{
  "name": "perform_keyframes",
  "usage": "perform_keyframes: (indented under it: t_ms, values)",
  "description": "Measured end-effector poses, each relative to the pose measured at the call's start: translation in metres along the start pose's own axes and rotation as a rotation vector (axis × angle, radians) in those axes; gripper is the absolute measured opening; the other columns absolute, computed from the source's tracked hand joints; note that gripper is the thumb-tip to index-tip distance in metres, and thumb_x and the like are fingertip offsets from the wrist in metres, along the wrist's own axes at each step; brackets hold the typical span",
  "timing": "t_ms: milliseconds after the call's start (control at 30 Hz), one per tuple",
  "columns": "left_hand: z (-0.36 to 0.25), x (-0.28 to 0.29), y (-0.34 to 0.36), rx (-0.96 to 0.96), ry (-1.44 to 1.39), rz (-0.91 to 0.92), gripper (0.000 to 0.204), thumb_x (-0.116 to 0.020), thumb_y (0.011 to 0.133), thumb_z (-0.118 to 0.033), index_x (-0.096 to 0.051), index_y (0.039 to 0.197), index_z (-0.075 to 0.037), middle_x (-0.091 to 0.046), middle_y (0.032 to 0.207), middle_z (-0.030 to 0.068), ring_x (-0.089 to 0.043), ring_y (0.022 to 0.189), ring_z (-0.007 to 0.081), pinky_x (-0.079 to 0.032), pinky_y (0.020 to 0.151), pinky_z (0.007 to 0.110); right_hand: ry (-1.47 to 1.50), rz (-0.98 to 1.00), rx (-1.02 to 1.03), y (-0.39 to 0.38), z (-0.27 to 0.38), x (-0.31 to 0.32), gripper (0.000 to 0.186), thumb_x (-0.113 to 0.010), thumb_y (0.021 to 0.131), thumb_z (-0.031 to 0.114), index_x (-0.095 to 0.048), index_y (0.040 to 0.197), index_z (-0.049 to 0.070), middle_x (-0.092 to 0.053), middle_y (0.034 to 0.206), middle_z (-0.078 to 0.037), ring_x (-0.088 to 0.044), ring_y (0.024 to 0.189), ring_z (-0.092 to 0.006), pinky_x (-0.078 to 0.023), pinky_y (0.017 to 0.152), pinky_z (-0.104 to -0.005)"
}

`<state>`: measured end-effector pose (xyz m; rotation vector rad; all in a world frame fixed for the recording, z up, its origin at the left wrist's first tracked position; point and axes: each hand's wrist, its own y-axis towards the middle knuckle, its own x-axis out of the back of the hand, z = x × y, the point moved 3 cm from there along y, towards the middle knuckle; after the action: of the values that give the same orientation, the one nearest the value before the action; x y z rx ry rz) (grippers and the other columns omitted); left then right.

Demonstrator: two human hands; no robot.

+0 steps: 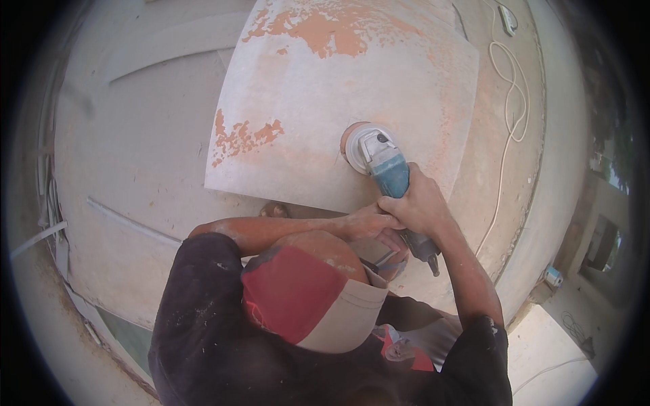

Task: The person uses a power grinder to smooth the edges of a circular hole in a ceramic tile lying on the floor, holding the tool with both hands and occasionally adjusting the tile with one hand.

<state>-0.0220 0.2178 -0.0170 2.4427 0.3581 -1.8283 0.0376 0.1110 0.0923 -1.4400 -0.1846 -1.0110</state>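
Observation:
A person in a dark T-shirt and red-and-beige cap (311,304) squats below me. That person's right hand (420,203) grips a teal, silver and black power tool (391,174), whose round head rests on a pale panel (271,88) with orange patches. Their left hand (369,223) is at the tool's rear, partly hidden by their right hand. Neither of my own hands shows in the frame.
A pale cord (514,128) loops right of the panel toward a white power strip (508,20). Long strips (128,216) lie on the left. A small blue-and-white container (553,276) sits at the right beside the curved edge.

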Motion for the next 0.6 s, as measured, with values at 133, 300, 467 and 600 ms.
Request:
perform_keyframes:
  t_ms: [133,300,467,600]
  values:
    - [0.0062,0.0047,0.0029,-0.005,0.000,0.029,0.049,-0.060,0.104,-0.024,-0.048,0.144,0.001,-0.061,0.136,0.0216,-0.071,0.112,0.0343,-0.059,0.100,0.046,-0.028,-0.015,0.026,-0.0013,0.0040,0.0002,0.068,-0.078,0.070,0.034,-0.056,0.119,-0.009,-0.072,0.100,-0.031,-0.072,0.097,-0.0460,-0.056,0.088,-0.0490]
    - [0.0023,0.0017,-0.0004,-0.002,-0.002,0.017,0.048,-0.060,0.104,-0.023,-0.049,0.144,0.001,-0.061,0.135,0.0221,-0.070,0.113,0.0348,-0.058,0.101,0.047,-0.051,0.000,0.010,-0.0017,0.0066,0.0016,0.067,-0.078,0.070,0.034,-0.056,0.116,-0.009,-0.072,0.098,-0.031,-0.072,0.096,-0.0458,-0.056,0.087,-0.0492]
    - [0.0013,0.0009,0.0004,0.004,0.000,0.024,0.047,-0.060,0.104,-0.023,-0.049,0.143,0.001,-0.061,0.135,0.0223,-0.070,0.113,0.0354,-0.058,0.101,0.047,-0.051,-0.009,0.027,-0.0003,0.0065,0.0009,0.066,-0.077,0.069,0.034,-0.056,0.115,-0.009,-0.071,0.097,-0.031,-0.072,0.095,-0.0461,-0.056,0.087,-0.0491]
    - [0.0029,0.0027,0.0022,-0.004,0.000,0.023,0.047,-0.060,0.104,-0.025,-0.050,0.142,0.001,-0.062,0.134,0.0225,-0.071,0.112,0.0357,-0.058,0.101,0.048,-0.054,-0.001,0.006,0.0011,0.0049,0.0006,0.066,-0.077,0.069,0.035,-0.057,0.114,-0.009,-0.072,0.097,-0.032,-0.072,0.095,-0.0464,-0.057,0.087,-0.0492]
